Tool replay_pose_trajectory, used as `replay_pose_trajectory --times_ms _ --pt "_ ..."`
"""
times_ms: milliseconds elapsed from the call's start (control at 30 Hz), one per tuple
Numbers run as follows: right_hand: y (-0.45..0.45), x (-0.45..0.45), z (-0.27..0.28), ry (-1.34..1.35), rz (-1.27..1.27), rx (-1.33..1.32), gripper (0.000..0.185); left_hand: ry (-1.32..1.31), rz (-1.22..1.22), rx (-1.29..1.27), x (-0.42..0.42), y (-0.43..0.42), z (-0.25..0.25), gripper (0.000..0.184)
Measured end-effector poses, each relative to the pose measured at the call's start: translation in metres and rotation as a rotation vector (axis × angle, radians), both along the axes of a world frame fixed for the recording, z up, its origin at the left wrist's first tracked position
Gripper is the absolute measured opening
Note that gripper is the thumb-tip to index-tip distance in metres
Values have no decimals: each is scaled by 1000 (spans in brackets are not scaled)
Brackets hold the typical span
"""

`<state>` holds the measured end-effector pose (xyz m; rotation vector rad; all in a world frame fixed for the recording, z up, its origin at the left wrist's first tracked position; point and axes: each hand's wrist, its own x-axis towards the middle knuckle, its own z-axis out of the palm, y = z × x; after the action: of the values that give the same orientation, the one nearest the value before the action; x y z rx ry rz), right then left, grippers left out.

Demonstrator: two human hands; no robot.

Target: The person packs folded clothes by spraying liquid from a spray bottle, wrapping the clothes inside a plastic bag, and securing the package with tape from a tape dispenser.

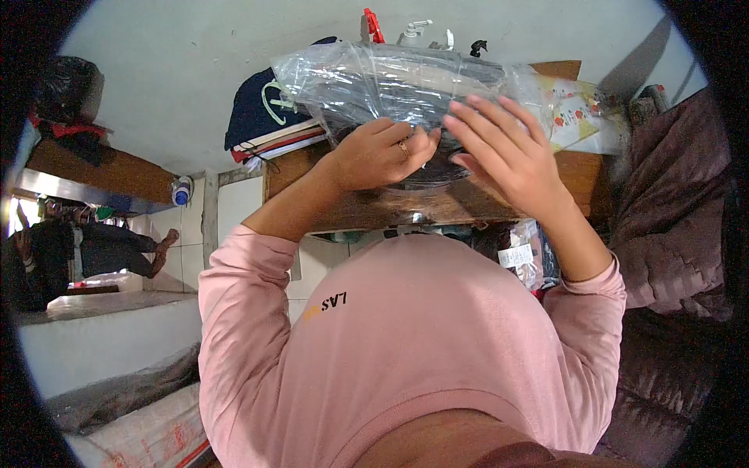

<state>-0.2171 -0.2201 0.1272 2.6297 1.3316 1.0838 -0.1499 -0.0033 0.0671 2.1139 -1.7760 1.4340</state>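
We see a red nozzle point(374, 28) & wht. pump top point(414, 33) nr. the wall point(187, 86). To our L, a blue/wht. container point(182, 191); to our R, brn. quilted cloth point(675, 207).

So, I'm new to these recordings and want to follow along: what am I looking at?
There is no machine here, just a person's two bare hands, seen by one camera worn on the head, looking forward and down. On the wooden table lies a filled clear plastic bag, with a dark blue cloth to its left and a yellow-and-white packet to its right. The left hand seems to pinch the bag; the right hand is open beside it, contact unclear.
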Motion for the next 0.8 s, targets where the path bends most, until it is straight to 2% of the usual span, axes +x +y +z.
replay_pose_trajectory --times_ms 167,267,367,433,467,567,667,767,800 --pt "-16 6 -28 163 -61 -35 39 67 86 53 -8 2 1 32" --pt "-32 -9 -13 51 -131 -108 39 119 183 119 -18 5 12 38" --pt "-53 -8 4 -29 -284 -73 40 204 193 105 -22 18 45 56" --pt "-75 4 9 -1 -277 45 35 167 267 24 -17 38 66 66" --pt "-80 8 12 73 -287 200 30 144 307 -17 -15 49 76 72" --pt "-93 22 23 372 -249 737 26 465 246 -371 1 85 106 80" --pt "-89 26 38 488 -197 798 24 788 234 -276 11 116 111 74" --pt "-100 37 28 464 -161 679 22 892 213 -332 21 118 108 64" --pt "-103 42 24 502 -172 740 23 870 216 -384 27 115 106 55"
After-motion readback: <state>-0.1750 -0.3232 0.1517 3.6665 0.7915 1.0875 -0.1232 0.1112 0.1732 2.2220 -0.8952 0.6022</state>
